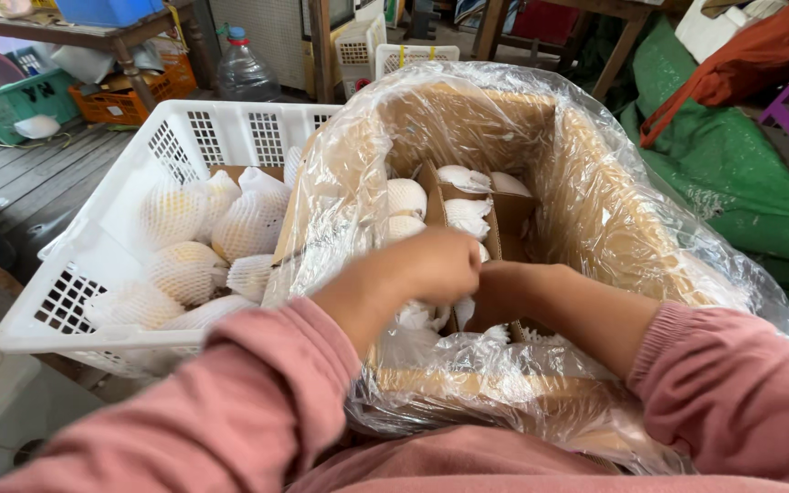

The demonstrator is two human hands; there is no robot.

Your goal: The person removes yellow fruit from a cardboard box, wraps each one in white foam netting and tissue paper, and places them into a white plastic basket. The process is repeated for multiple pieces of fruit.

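A cardboard box (pixel 595 210) lined with clear plastic film stands in front of me, split by cardboard dividers (pixel 495 228). Several fruits wrapped in white foam net (pixel 405 196) sit in its cells. Both my hands reach down into the near side of the box. My left hand (pixel 426 265) is curled over a net-wrapped fruit (pixel 415 315) at a near cell. My right hand (pixel 504 292) is right beside it, touching it, its fingers hidden behind the left hand and the divider. Pink sleeves cover both forearms.
A white plastic crate (pixel 93 274) at the left holds several more net-wrapped fruits (pixel 184 269). Behind stand a plastic water bottle (pixel 241 73), green and orange baskets (pixel 20 100), and wooden tables. Green cloth (pixel 732 173) lies at the right.
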